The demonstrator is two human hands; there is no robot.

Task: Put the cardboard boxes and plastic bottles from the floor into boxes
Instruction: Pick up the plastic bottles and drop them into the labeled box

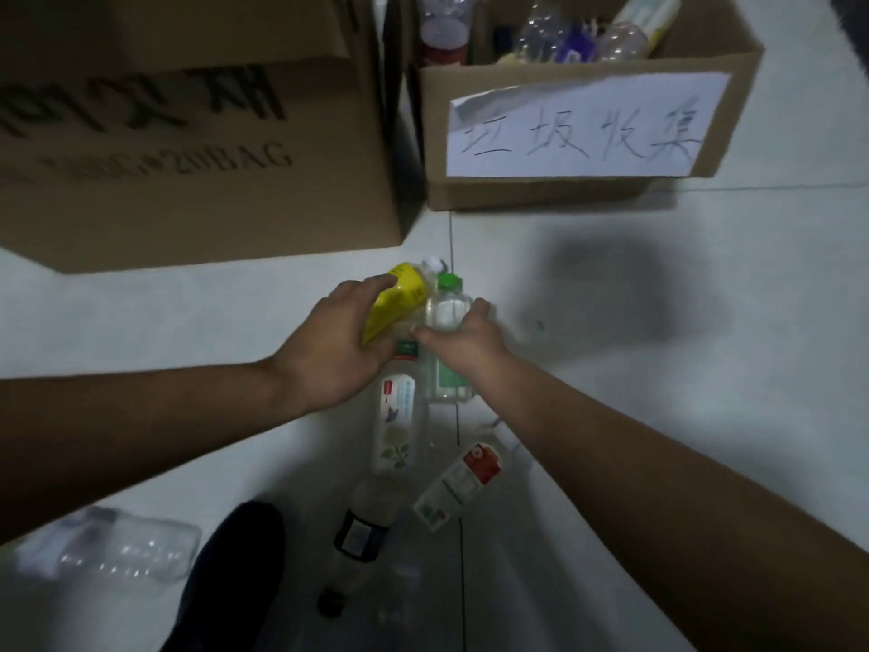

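Head view. Left hand (329, 343): grip closed round the yellow-label bottle (399, 301). Right hand (465, 338): grip curled round the green-cap bottle (446, 310), which touches the yellow one. Both bottles are near the paper-labelled box (541, 192), which already holds bottles. White-label bottle (397, 416), red-label bottle (463, 482) and dark-label bottle (362, 534) lie on the floor (141, 322) between the forearms.

Big cardboard box (197, 214) at left is showing "20BAG" in dark print on its side; the larger characters above are blurring past reading. White paper sheet (583, 127) on the smaller box (531, 192) is carrying handwritten "垃圾收集". Labels on the bottles (397, 416) are staying illegible.
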